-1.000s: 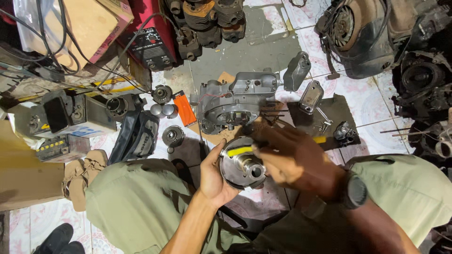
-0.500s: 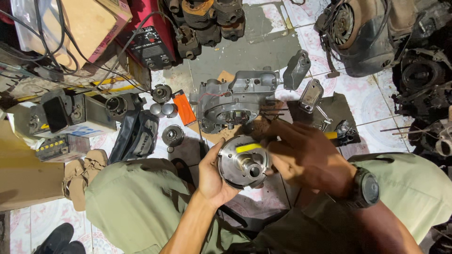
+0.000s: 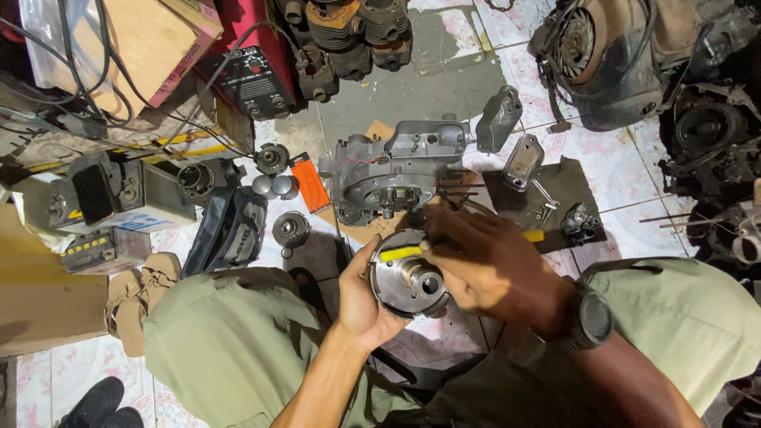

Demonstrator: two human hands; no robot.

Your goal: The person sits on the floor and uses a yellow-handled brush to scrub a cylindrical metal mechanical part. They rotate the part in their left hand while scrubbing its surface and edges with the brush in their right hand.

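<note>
While the left hand (image 3: 361,297) cups the round grey metal flywheel-like disc (image 3: 406,277) from its left rim — palm under the edge, thumb curled over the near side, closed firmly on the part — the disc faces up toward the camera, held above the lap between the two olive-green trouser knees. Its short central hub and bore point roughly upward, so the axis runs toward the viewer rather than along the floor.

Across the face of the disc lies a yellow strip-shaped tool (image 3: 402,254), its long axis running left to right with a slight tilt; a second bit of yellow shows past the knuckles on the far right, so the tool seems to pass under the right hand (image 3: 487,265). That hand comes in from the right, fingers closed around the tool at the disc's right edge; a dark wristwatch (image 3: 590,319) sits on its wrist. Both hands touch the work — the left carries it, the right lies over its right half.

Room is tight near the body, hemmed by the knees. Just beyond the disc, on a piece of brown cardboard, stands the grey cast-metal engine case (image 3: 396,170), near but apart. Right of it a dark cloth (image 3: 567,186) holds small bolts and a grey cover; left of it lies an orange flat packet (image 3: 311,184). Farther off, more engine parts crowd the tiled floor (image 3: 444,87).
</note>
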